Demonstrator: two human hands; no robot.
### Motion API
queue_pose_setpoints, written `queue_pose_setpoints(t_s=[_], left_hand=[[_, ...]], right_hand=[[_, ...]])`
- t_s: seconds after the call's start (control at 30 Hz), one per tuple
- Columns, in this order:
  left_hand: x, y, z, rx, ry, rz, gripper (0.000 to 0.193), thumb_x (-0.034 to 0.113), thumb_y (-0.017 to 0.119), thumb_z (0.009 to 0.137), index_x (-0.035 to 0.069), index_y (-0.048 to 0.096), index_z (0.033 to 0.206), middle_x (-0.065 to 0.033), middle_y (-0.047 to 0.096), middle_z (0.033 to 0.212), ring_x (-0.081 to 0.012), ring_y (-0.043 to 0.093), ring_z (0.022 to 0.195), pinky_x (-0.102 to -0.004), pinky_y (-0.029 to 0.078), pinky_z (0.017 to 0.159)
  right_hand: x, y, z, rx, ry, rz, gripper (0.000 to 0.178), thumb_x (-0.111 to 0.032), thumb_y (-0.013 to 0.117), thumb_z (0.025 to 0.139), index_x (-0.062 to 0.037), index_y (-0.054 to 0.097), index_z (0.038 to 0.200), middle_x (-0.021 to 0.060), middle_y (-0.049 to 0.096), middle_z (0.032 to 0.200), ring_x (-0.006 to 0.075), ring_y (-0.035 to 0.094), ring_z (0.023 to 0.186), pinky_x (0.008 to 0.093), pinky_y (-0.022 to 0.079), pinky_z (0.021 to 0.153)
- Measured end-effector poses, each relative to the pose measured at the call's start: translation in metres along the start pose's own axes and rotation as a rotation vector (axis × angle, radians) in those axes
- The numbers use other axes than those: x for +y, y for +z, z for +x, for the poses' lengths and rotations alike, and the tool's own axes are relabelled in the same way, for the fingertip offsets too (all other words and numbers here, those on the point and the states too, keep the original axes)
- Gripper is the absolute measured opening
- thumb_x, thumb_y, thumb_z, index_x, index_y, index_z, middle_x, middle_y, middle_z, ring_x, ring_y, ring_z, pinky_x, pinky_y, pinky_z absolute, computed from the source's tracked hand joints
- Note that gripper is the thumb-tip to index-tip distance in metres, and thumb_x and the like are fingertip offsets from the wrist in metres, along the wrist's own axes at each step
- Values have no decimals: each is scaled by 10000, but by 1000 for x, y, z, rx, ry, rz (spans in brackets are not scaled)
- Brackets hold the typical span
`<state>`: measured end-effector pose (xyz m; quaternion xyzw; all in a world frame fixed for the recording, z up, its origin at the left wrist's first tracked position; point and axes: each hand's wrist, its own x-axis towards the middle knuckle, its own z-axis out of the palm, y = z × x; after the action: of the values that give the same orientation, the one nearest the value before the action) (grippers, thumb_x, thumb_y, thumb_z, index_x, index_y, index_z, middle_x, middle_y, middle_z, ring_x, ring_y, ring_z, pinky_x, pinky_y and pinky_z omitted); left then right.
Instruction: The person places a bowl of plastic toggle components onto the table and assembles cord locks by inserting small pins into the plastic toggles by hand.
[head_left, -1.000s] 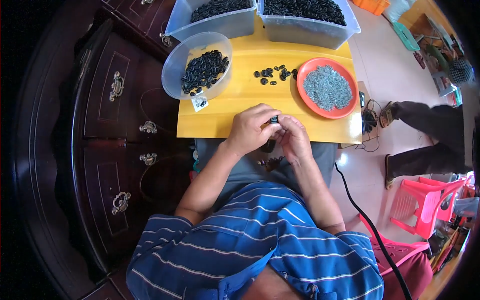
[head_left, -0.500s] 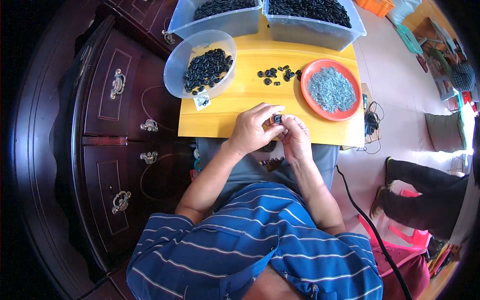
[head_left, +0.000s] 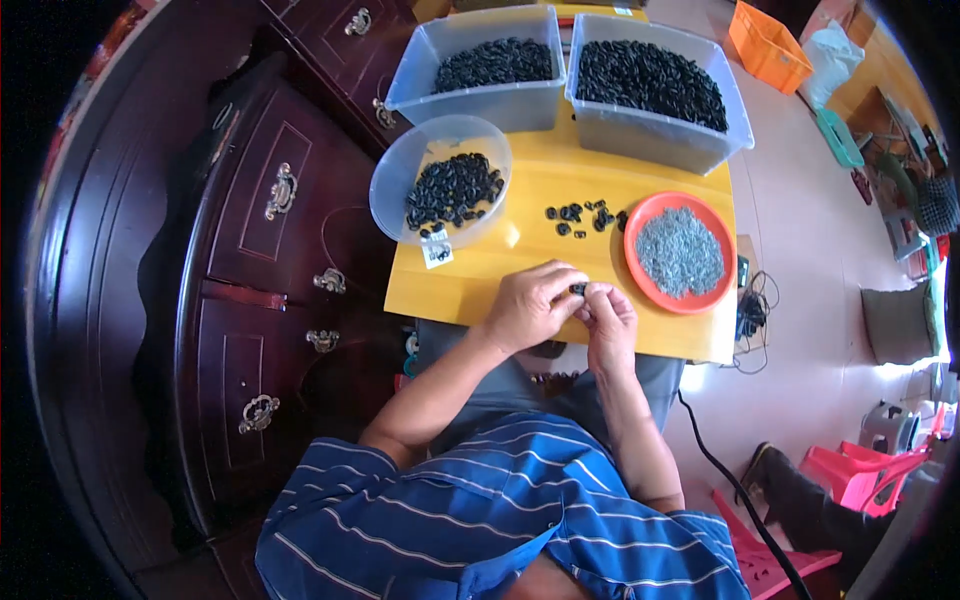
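Over the near edge of the yellow table, my left hand [head_left: 537, 306] pinches a small black plastic part [head_left: 578, 289] between thumb and fingers. My right hand [head_left: 611, 328] meets it there, its thumb and fingertips pressed together against the right end of the part. Whatever lies between those right fingertips is too small or hidden to make out. Just beyond my hands, several loose black parts [head_left: 570, 213] lie scattered on the wood. To their right, a red round dish [head_left: 634, 262] holds a heap of small silvery metal pieces [head_left: 680, 252].
A clear round tub [head_left: 388, 205] of black parts stands at the table's left edge [head_left: 405, 290]. Two clear bins [head_left: 480, 112] [head_left: 650, 140] of black parts stand along the back. Dark wooden drawers [head_left: 240, 350] close off the left. Rightward are an orange crate [head_left: 768, 50], pink stools [head_left: 850, 475] and another person's leg [head_left: 810, 495].
My view has tilted, so the table and containers sit lower and farther right in it. Both hands stay together at the black part. The other person's legs at the right have shifted lower.
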<state>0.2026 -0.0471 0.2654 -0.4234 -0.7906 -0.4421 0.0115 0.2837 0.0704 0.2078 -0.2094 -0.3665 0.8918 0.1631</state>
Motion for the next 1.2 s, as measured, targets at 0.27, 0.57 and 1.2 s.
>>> queue_pose_setpoints(t_s=[0.27, 0.57, 1.2], left_hand=[[-2, -10, 14, -158, -21, 64, 183, 178, 674, 866, 48, 679, 995, -133, 684, 935, -343, 676, 885, -436, 544, 764], [-32, -100, 101, -330, 35, 486, 136, 166, 616, 862, 75, 688, 932, -173, 703, 814, -369, 686, 800, -481, 543, 754], [-80, 15, 64, -65, -87, 373, 423, 152, 682, 870, 75, 589, 1276, -152, 628, 1113, -374, 648, 984, -456, 542, 824]], right_hand=[[1, -14, 10, -53, -64, -233, 122, -155, 626, 994, -49, 664, 945, -26, 637, 842, 60, 563, 743, 208, 443, 701], [13, -20, 9, -208, -3, -434, 152, -135, 658, 977, 12, 693, 997, 16, 700, 915, 71, 607, 790, 234, 500, 764], [10, -31, 10, -254, -44, -386, 123, -100, 658, 977, 15, 689, 1010, 25, 688, 943, 71, 602, 815, 241, 503, 766]])
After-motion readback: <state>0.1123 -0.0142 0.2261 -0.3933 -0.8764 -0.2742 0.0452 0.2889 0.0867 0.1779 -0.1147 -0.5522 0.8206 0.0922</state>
